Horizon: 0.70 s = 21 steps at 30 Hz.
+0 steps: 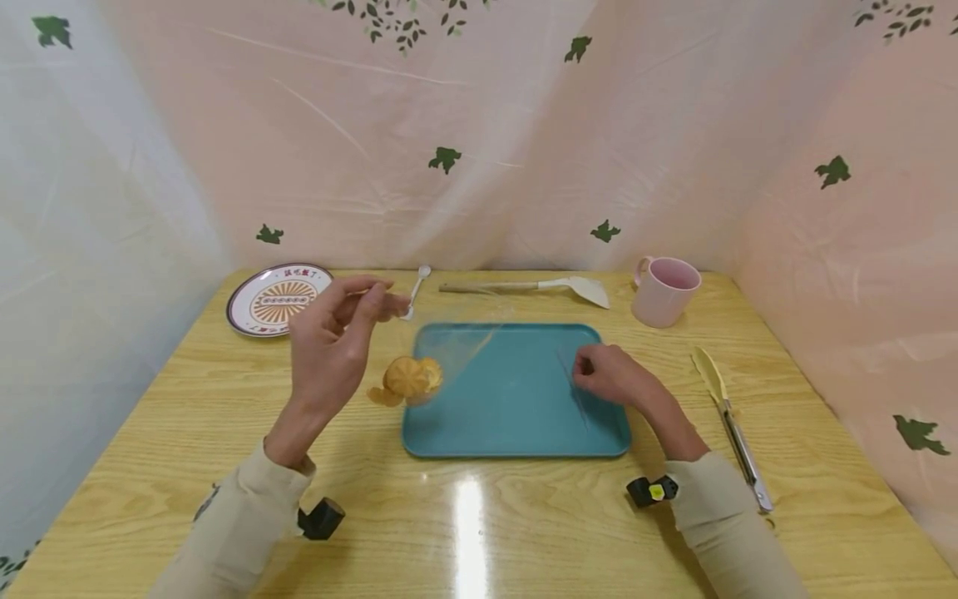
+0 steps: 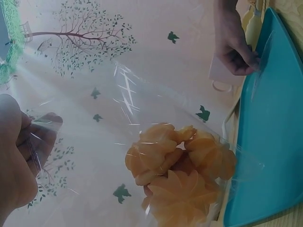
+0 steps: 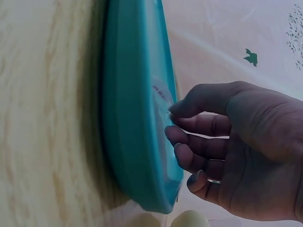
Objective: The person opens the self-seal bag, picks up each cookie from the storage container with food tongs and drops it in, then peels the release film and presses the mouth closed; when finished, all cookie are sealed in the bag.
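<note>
My left hand (image 1: 329, 349) is raised left of the blue-green tray (image 1: 509, 391) and pinches the edge of a clear plastic bag (image 2: 128, 94). Low in that bag lie several orange-yellow, flower-shaped cakes (image 2: 182, 194); in the head view the cakes (image 1: 407, 378) hang over the tray's left edge. My right hand (image 1: 614, 376) is over the tray's right side, thumb and fingertips together on a thin, clear plastic piece (image 1: 576, 399). In the right wrist view, faint print shows on clear plastic (image 3: 161, 94) by the fingertips.
A patterned plate (image 1: 280, 299) lies at the back left, near a small white spoon (image 1: 417, 291). Behind the tray is a spatula (image 1: 524, 287) with a wooden handle. A pink mug (image 1: 666, 291) stands at the back right, with tongs (image 1: 733, 428) in front of it.
</note>
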Tool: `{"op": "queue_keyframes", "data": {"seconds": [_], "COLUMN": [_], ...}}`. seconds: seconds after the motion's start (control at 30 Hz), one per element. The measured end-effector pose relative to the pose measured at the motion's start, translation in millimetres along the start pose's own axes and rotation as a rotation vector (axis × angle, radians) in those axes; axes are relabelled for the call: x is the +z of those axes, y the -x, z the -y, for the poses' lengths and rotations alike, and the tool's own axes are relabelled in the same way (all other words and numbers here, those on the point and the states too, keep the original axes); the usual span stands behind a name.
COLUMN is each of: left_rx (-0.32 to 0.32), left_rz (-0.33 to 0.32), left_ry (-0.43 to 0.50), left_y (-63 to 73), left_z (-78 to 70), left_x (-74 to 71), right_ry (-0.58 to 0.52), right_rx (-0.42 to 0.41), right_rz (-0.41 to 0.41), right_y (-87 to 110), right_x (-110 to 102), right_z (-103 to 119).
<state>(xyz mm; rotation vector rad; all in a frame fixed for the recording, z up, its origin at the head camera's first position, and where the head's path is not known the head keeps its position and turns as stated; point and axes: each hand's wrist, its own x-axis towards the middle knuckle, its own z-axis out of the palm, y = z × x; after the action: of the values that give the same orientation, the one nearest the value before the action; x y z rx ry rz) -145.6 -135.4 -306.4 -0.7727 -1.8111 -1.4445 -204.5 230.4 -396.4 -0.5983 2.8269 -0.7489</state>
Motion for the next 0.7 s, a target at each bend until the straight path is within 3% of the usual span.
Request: {"op": "queue_keyframes", "data": {"seconds": [0.47,0.6,0.7], "left_rx": [0.003,0.001,-0.003], "left_rz": [-0.001,0.009,0.014], "left_ry": [-0.007,-0.003,0.002], "left_y": [-0.5,0.3,1.0], "left_z": [-0.8,0.0,0.6], "left_x": [-0.2,0.1,0.4], "right_ry": [-0.008,-0.033,-0.1], "right_rx": [-0.045,-0.058,-0.129], "right_rz": [0.003,-0.05,-0.109], "right_y": [2.8,5.8,7.3], "right_x": [-2,-6,-7], "right_z": [-1,4,11]}}
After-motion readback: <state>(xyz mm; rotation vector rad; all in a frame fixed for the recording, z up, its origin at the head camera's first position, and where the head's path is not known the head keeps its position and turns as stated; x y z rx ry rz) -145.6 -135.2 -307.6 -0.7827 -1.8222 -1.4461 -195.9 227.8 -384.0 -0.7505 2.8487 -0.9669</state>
